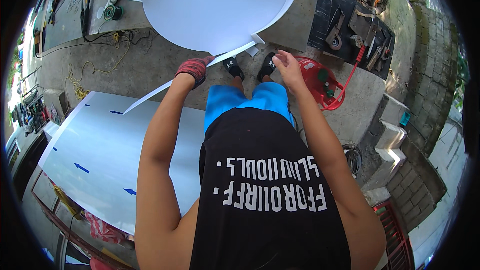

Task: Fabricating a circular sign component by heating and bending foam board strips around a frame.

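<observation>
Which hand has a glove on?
The left hand, the one holding the white strip: it wears a red glove, while the right hand is bare.

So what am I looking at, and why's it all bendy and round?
There's no robot here, just a person using two hands. This one picture comes from a camera worn on their head, looking down; its very wide view bends straight edges. The left hand wears a red-and-black glove, and its grip is on a thin white strip. The bare right hand is open and looks empty. Ahead, a big round white piece and a dark spool lie on the grey table.
</observation>
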The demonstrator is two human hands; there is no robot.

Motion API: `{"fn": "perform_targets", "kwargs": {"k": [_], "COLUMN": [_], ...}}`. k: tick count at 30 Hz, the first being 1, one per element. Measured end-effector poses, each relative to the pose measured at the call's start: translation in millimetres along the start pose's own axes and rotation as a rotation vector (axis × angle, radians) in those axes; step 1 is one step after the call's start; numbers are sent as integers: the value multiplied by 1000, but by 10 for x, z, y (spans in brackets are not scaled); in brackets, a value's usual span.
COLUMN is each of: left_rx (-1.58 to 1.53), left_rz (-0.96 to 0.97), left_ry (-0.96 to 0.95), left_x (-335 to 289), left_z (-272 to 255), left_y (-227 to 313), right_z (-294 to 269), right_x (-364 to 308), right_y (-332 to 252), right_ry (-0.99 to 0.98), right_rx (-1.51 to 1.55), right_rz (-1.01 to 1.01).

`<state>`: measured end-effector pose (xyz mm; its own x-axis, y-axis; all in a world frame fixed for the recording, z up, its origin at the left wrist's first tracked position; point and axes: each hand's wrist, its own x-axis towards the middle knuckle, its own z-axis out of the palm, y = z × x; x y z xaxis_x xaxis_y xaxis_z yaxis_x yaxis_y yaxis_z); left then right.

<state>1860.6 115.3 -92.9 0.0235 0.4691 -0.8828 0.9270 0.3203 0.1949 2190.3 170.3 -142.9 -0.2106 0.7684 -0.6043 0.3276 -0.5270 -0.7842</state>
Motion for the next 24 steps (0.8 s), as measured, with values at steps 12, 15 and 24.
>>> {"fn": "perform_targets", "kwargs": {"k": [12,15,24], "left_rx": [45,25,-532], "left_rz": [-28,202,-22], "left_ry": [7,265,158], "left_x": [10,235,103], "left_z": [-209,174,192], "left_y": [64,-547,-795], "right_z": [979,1120,1213], "right_x": [237,376,246], "right_y": [328,362,207], "right_ry": [-239,-249,-164], "right_rx": [430,491,339], "right_rz": [394,364,403]}}
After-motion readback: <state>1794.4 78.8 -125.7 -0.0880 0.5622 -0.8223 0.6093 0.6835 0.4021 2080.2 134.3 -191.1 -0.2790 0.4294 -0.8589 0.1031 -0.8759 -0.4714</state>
